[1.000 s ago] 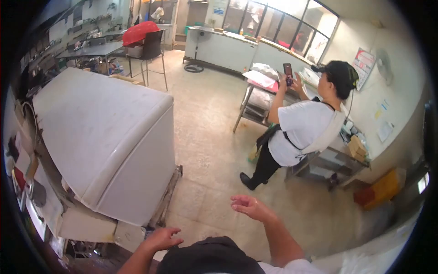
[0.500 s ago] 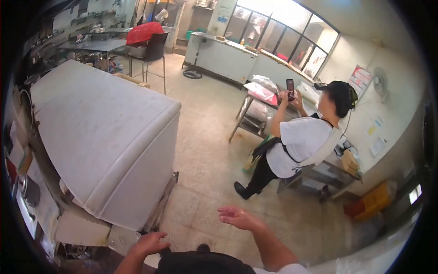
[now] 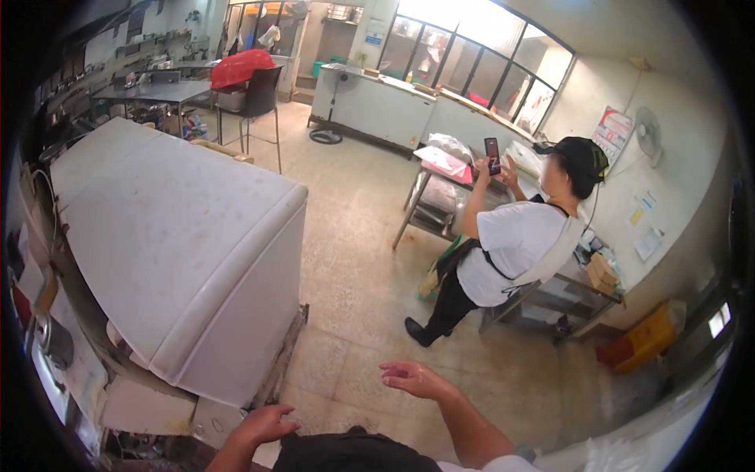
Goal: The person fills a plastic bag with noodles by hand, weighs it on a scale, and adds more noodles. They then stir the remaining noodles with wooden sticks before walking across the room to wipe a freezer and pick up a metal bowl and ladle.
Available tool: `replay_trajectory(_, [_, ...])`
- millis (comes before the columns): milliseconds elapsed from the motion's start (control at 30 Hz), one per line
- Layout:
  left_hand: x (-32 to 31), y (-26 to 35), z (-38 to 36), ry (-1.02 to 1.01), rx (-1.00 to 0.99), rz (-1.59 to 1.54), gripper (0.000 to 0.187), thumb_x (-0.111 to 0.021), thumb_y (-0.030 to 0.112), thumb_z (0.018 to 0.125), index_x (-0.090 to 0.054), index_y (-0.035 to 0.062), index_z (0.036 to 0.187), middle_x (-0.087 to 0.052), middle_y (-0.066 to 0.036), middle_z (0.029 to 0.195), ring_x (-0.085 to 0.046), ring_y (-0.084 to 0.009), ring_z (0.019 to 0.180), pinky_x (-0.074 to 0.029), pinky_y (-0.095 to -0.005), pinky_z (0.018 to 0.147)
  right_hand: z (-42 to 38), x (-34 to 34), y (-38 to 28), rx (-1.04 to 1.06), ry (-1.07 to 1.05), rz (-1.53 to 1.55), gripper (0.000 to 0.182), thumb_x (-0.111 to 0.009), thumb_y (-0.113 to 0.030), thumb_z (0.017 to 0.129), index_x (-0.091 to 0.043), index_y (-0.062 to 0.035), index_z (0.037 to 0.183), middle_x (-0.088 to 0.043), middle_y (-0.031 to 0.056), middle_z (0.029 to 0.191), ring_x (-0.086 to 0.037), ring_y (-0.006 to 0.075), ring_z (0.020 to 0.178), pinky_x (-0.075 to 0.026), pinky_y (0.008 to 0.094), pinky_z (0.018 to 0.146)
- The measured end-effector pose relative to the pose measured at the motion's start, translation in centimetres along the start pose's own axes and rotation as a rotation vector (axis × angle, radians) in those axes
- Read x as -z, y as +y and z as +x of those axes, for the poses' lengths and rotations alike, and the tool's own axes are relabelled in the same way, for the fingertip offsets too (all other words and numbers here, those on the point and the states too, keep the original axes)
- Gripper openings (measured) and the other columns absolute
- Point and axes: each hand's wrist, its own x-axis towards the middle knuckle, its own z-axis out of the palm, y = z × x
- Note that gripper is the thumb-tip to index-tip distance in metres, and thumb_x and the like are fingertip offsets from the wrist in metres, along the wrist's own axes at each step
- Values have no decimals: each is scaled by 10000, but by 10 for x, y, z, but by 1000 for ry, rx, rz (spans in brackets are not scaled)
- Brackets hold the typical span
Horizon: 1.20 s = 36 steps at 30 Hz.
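Observation:
My left hand [image 3: 263, 425] hangs low at the bottom of the view, fingers spread, holding nothing, close to the lower corner of a large white chest freezer [image 3: 173, 244]. My right hand [image 3: 414, 378] is raised palm down over the floor with loose fingers and is empty. Ahead stands a person [image 3: 515, 244] in a white shirt and black cap, who holds up a phone [image 3: 492, 154] with both hands, back turned to me.
A metal table [image 3: 503, 295] with shelves stands beside the person. White counters [image 3: 377, 98] line the far wall under windows. A chair with a red cover [image 3: 248, 75] and a work table [image 3: 153, 90] are at the back left. A yellow box [image 3: 649, 338] sits at the right wall.
The view has shifted slightly. Both my hands stay low and empty, and the person keeps holding the phone up.

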Motion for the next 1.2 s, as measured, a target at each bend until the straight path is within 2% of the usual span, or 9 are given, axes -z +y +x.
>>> replay_trajectory(133, [-2,-1,-3,43,7,-4,630,-688,488,813,-613,73,1281,-661,-187,1204,-619,-352,1134,-483,-410,969,4,10,-8,18,5,-39,574,-684,-336,921,-503,-81,1402,-673,154,1156,-630,210,1055,-515,352,880])
replay_trajectory(300, [-14,-25,1,50,-11,43,622,-675,493,815,-616,89,1285,-655,-185,1218,-617,-351,1139,-481,-419,975,14,23,-28,153,206,-72,686,-695,-305,913,-387,-57,1473,-697,135,1103,-662,201,994,-524,336,863])
replay_trajectory(333, [-15,-29,-4,67,28,20,622,-675,493,815,-616,89,1285,-655,-185,1218,-617,-351,1139,-481,-419,975,15,23,-42,167,262,-184,646,-717,-252,895,-438,-64,1446,-709,114,1035,-662,175,916,-528,326,820])
replay_trajectory(433, [-6,-21,-10,102,29,-20,620,-662,499,821,-614,96,1290,-650,-188,1223,-615,-355,1137,-477,-423,978,45,15,-109,213,111,-453,542,-730,-213,876,-547,-89,1371,-700,96,940,-637,150,831,-521,317,756])
replay_trajectory(567, [-5,-29,-37,160,43,-5,658,-627,526,852,-564,83,1335,-624,-197,1259,-596,-360,1159,-467,-426,981,93,-53,-231,749,29,-590,268,-692,-177,885,-709,-105,1143,-640,121,835,-616,218,753,-502,320,697])
replay_trajectory(633, [0,-45,-61,198,45,-22,685,-612,546,866,-539,71,1354,-615,-202,1274,-591,-359,1166,-466,-420,976,112,-95,-280,834,-56,-497,216,-662,-191,905,-723,-87,1085,-635,143,856,-636,268,794,-501,335,708])
replay_trajectory(733, [9,-62,-93,215,144,-113,661,-593,528,870,-548,62,1337,-591,-210,1297,-564,-377,1194,-447,-440,1011,162,-138,-328,898,41,-548,214,-636,-221,920,-726,-93,1065,-647,161,894,-656,315,850,-511,368,739])
replay_trajectory(900, [0,-104,-123,329,245,-211,680,-626,523,838,-564,51,1324,-616,-200,1272,-591,-359,1165,-464,-415,985,282,-119,-366,826,244,-799,216,-585,-242,923,-737,-140,1039,-677,163,958,-651,349,946,-522,425,854])
replay_trajectory(1200, [16,-96,-114,378,549,-424,710,-680,486,804,-563,15,1323,-656,-202,1205,-632,-338,1111,-492,-390,947,429,-94,-383,801,164,-990,226,-559,-247,906,-745,-184,1018,-669,164,971,-643,329,981,-523,429,862])
